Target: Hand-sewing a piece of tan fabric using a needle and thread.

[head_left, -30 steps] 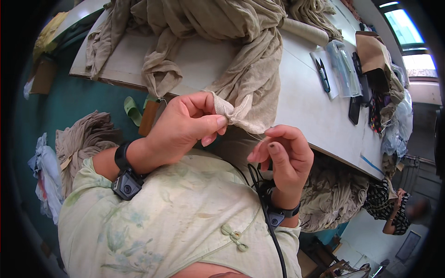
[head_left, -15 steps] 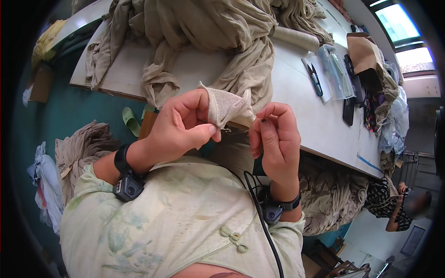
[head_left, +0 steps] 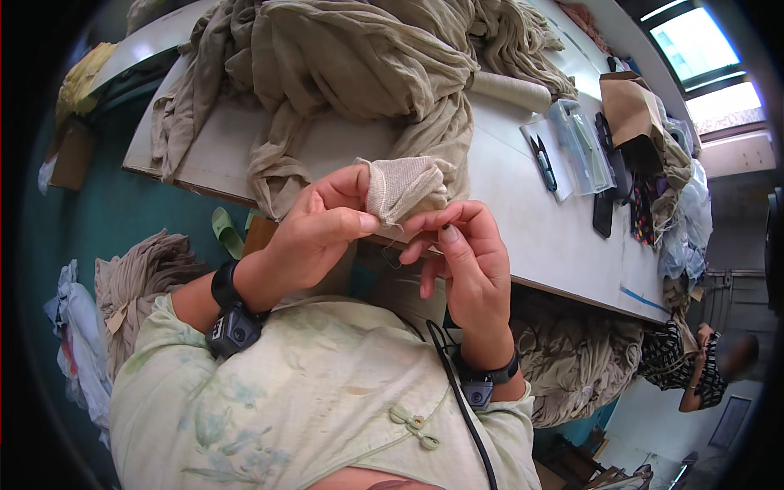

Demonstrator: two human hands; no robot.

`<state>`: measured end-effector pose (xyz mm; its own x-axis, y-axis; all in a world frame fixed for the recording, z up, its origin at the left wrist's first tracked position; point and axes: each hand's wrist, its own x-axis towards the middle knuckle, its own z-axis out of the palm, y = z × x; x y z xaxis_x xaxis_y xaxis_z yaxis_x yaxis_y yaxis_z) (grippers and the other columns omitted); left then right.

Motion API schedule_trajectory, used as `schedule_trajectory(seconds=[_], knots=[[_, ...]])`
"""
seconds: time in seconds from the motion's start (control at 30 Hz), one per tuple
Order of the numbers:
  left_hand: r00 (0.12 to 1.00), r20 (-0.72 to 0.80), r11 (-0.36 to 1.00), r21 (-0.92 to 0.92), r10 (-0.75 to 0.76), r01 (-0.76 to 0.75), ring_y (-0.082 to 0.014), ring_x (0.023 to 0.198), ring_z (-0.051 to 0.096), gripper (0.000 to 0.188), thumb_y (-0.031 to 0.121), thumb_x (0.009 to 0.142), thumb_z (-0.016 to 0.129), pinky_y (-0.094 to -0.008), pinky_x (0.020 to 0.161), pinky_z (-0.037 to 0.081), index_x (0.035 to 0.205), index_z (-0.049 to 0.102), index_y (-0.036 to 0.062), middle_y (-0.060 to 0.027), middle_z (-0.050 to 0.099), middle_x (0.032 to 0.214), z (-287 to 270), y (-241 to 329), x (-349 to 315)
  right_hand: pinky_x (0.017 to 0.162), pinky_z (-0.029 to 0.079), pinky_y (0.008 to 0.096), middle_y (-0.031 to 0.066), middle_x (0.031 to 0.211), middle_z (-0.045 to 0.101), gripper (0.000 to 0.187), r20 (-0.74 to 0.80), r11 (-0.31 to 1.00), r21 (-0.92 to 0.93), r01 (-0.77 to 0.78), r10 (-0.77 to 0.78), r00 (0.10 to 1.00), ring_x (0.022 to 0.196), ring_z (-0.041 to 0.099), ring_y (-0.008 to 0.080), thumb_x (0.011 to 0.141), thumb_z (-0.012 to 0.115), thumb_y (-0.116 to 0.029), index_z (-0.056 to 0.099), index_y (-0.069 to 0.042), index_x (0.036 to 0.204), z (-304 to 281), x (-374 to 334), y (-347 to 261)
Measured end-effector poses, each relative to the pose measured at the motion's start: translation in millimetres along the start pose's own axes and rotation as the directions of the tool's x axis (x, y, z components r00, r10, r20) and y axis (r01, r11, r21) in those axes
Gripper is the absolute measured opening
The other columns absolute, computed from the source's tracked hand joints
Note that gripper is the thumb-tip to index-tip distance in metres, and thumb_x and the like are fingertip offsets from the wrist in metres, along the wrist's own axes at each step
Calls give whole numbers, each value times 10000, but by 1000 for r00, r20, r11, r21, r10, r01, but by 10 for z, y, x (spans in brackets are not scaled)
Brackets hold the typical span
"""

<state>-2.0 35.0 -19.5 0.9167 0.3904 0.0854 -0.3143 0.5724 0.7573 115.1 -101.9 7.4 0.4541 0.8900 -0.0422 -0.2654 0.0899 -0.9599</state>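
Note:
My left hand (head_left: 314, 224) is closed on the hemmed edge of a beige knitted cloth (head_left: 406, 186), pinched between thumb and bent fingers. The cloth's loose end bunches toward the right, above my right fingertips. My right hand (head_left: 469, 249) pinches thumb against index finger beside the cloth's lower edge. A thin thread (head_left: 392, 260) hangs in a small loop under the cloth and runs toward those fingers; its end is too fine to make out. A small dark spot shows at the right thumb's tip.
A large heap of beige fabric (head_left: 351, 65) covers the white table (head_left: 523, 237). Thread snips (head_left: 543, 162), a clear plastic box (head_left: 581, 147) and a phone (head_left: 603, 214) lie at the right. More fabric (head_left: 572, 359) sits below the table. At far right is another person (head_left: 690, 363).
My right hand has moved left and slightly down, closer to my left fingertips. The cloth, drawn toward the right hand before, now bunches loosely. The thread loop hangs lower.

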Motion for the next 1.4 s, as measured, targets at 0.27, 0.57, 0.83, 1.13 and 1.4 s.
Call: schedule_trajectory(seconds=[0.27,0.57,0.83,1.13,1.4], knots=[[1000,9,999,35,-7,7,-117,972,534,298,72,797,533,-298,904,398,1087,515,2,-48,579,1047,3,-34,-25,521,461,196,64,871,606,126,36,981,188,-50,44,998,708,571,88,901,517,-106,540,2,961,-50,108,10],[987,-80,975,-187,-136,119,-146,947,554,287,119,862,490,-299,840,430,1127,491,8,-85,585,1060,-102,-266,3,646,490,224,108,964,609,116,-86,981,15,194,-192,978,840,597,137,878,511,12,562,35,980,-140,-151,381],[933,45,887,-297,-357,354,-139,861,564,280,167,872,501,-260,727,445,1096,515,-2,-96,591,1004,-67,-265,-48,704,480,235,100,964,597,121,-78,971,10,238,-236,969,875,595,149,877,508,20,561,37,984,-210,-190,468],[945,-198,934,199,-259,298,-45,765,518,131,115,815,645,-184,621,414,922,618,44,-18,593,913,-2,-256,-107,738,478,235,106,963,584,105,-90,939,-126,320,-332,939,872,591,146,866,514,42,565,48,956,-215,-340,491],[941,-222,917,252,-256,309,-48,627,532,104,40,804,637,-177,519,412,897,605,4,-25,596,768,77,-49,-172,440,387,149,129,959,630,86,-80,982,-164,90,-104,991,667,618,100,940,386,-64,423,-11,996,-243,-365,310]])
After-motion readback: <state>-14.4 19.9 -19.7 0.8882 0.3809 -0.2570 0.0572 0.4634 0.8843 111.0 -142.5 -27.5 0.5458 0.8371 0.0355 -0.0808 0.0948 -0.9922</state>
